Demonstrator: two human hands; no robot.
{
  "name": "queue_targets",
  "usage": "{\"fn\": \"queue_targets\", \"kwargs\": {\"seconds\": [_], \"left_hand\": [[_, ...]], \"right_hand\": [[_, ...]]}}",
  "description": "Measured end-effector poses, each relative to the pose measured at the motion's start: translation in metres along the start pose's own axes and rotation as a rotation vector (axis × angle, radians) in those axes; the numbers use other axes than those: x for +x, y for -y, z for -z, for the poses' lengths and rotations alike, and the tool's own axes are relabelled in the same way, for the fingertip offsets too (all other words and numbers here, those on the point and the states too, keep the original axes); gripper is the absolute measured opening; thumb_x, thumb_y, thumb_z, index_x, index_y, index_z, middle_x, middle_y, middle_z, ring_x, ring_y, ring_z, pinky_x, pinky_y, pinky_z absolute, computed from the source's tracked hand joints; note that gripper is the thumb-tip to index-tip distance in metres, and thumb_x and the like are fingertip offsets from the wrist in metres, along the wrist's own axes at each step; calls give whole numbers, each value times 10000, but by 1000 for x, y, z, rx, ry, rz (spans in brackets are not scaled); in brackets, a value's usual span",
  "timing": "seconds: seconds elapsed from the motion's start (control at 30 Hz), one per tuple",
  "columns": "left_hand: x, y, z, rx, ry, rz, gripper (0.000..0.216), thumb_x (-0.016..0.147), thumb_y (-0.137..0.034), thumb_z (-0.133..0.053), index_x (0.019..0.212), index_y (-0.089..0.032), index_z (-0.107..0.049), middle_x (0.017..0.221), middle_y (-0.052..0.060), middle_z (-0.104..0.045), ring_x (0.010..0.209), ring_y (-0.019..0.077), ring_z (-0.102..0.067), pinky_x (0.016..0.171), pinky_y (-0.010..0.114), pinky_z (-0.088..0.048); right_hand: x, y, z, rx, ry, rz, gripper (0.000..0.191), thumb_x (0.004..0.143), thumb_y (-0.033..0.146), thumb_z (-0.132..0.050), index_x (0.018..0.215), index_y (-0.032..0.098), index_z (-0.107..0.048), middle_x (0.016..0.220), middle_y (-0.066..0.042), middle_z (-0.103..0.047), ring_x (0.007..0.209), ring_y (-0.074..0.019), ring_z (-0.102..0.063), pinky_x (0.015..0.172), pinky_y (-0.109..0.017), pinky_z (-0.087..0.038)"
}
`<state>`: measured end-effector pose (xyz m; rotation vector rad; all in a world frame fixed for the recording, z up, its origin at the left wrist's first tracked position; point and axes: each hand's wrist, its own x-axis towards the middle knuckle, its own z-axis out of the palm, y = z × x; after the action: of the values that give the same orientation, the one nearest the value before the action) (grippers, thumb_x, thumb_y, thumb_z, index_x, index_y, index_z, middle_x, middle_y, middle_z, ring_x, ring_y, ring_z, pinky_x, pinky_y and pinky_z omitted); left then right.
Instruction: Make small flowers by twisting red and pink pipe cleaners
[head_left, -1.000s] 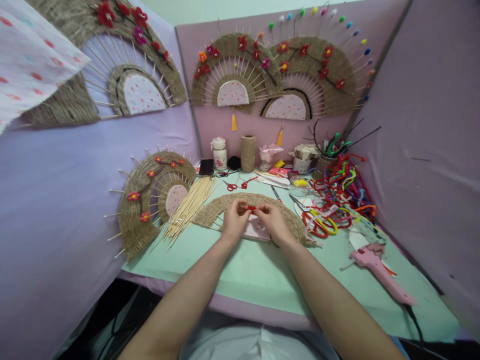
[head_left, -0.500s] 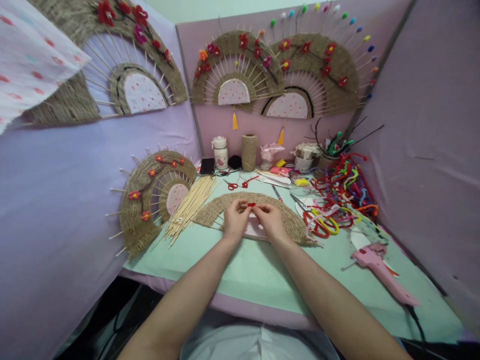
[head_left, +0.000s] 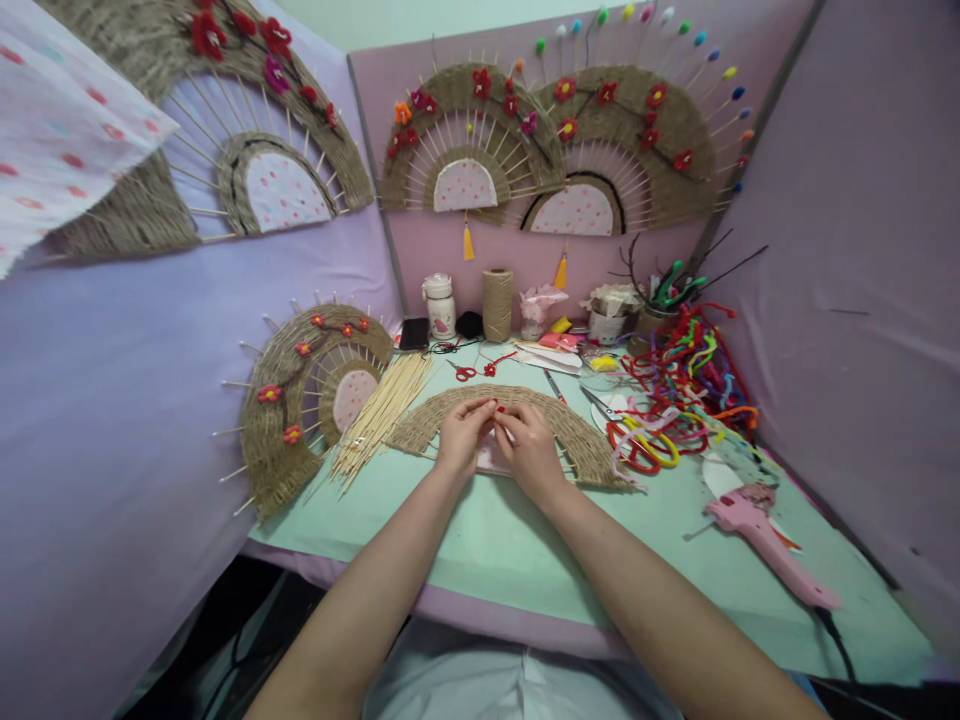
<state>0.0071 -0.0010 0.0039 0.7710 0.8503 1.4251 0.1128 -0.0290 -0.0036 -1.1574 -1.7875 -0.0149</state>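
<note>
A small red fuzzy piece (head_left: 500, 408), which looks like bent pipe cleaner, is pinched between the fingertips of both hands. My left hand (head_left: 463, 437) grips it from the left and my right hand (head_left: 531, 445) from the right; the fingers cover most of it. Beneath them lies a fan-shaped piece wound with brown twine (head_left: 589, 437), its pale centre partly hidden by the hands. Beyond the fan are red-handled scissors (head_left: 466, 374) and a small red flower (head_left: 490, 369). A bundle of thin wooden sticks (head_left: 382, 415) lies left of it.
Coloured pipe cleaners (head_left: 694, 370) are heaped at the right, near larger scissors (head_left: 645, 440). A pink glue gun (head_left: 772, 545) with a cord lies at the right front. A twine spool (head_left: 498, 305) and a white bottle (head_left: 439, 306) stand at the back. Decorated fans (head_left: 637, 110) hang on the walls.
My left hand has shifted slightly left, and the right hand's fingers have curled and turned inward around the red piece. Less of the red piece shows now. The fan stays in place.
</note>
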Motion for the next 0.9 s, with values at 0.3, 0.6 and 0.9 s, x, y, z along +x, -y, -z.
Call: {"fn": "queue_targets", "kwargs": {"seconds": [0.3,0.6,0.9], "left_hand": [[9,-6,11,-2,-24,1,294,536,-162,-764,779,-115,-605,713,25,-647,675,105,-615,757,276,-477],[-1,-3,3,196,63,-104,313,557,-200,-747,833,-123,-620,737,38,-657,711,140,-619,784,339,-483],[-3,-2,0,160,23,-66,290,539,-185,-756,783,-117,-614,725,42,-663,691,137,-621,782,341,-490]], "right_hand": [[2,-3,4,135,39,46,234,828,162,-450,942,203,-650,946,-83,-611,900,-198,-529,804,-360,-443],[9,-11,9,181,-94,-186,167,761,261,-558,889,166,-609,861,-67,-580,758,-175,-521,691,-311,-437],[7,-12,5,54,-66,-39,137,826,217,-491,768,182,-610,773,-56,-554,795,-192,-506,734,-325,-413]]}}
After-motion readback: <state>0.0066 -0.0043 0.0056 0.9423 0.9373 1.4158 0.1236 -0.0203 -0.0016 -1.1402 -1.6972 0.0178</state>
